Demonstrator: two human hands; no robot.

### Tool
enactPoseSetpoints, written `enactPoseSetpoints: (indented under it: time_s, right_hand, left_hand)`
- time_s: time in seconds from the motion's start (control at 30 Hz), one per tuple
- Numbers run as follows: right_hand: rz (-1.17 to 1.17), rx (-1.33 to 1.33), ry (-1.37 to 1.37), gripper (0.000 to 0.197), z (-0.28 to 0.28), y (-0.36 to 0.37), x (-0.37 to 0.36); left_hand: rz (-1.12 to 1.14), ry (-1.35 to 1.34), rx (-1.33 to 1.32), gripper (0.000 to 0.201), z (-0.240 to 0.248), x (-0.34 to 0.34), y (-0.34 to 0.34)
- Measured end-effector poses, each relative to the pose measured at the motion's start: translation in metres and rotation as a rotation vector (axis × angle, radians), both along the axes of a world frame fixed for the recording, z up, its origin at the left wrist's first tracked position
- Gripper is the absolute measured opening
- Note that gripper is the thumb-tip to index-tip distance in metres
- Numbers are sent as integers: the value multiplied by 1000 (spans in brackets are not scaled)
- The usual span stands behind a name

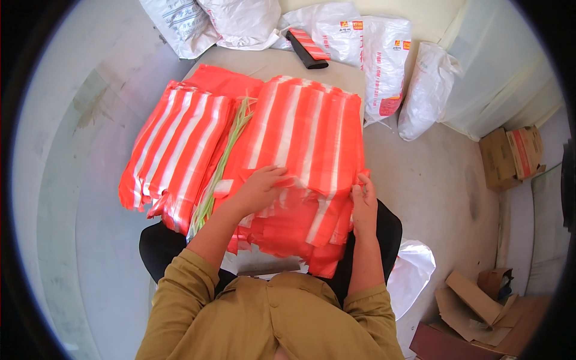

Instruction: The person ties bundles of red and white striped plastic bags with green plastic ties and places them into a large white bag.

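A thick stack of red-and-white striped plastic bags [294, 129] lies in front of me, its near edge hanging toward my lap. My left hand [262, 191] is closed on the near edge of the top plastic bag [312, 191], left of its middle. At the right corner of that bag, my right hand [363, 207] pinches the edge between thumb and fingers. Part of the bag between my hands is lifted and folded. Left of this stack lies a second striped stack [174, 141]. A bundle of thin pale-green strips [229, 156] runs between the two stacks.
White printed sacks [387, 66] stand along the far wall. A black item with a striped piece on it [308, 49] lies at the table's far end. Cardboard boxes [501, 159] sit at the right, with an opened carton [474, 306] lower down. A white bag [411, 273] lies beside my right leg.
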State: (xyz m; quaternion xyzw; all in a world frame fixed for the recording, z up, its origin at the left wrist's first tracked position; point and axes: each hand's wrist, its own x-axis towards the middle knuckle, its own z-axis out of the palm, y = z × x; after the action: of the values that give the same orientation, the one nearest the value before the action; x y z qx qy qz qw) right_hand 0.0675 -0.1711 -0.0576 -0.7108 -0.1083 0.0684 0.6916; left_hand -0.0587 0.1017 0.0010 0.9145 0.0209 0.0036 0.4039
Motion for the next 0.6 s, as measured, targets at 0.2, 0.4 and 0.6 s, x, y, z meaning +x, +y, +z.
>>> enactPoseSetpoints:
  time_s: [0.2, 0.4, 0.6]
  right_hand:
    - [22, 86, 76, 48, 34, 13, -22]
    - [120, -85, 186, 61, 36, -5, -45]
    - [191, -127, -17, 47, 45, -17, -59]
  left_hand:
    - [0, -29, -3, 44, -5, -3, 3]
    - [-89, -78, 122, 47, -7, -4, 3]
    - [-71, -260, 313, 50, -13, -13, -2]
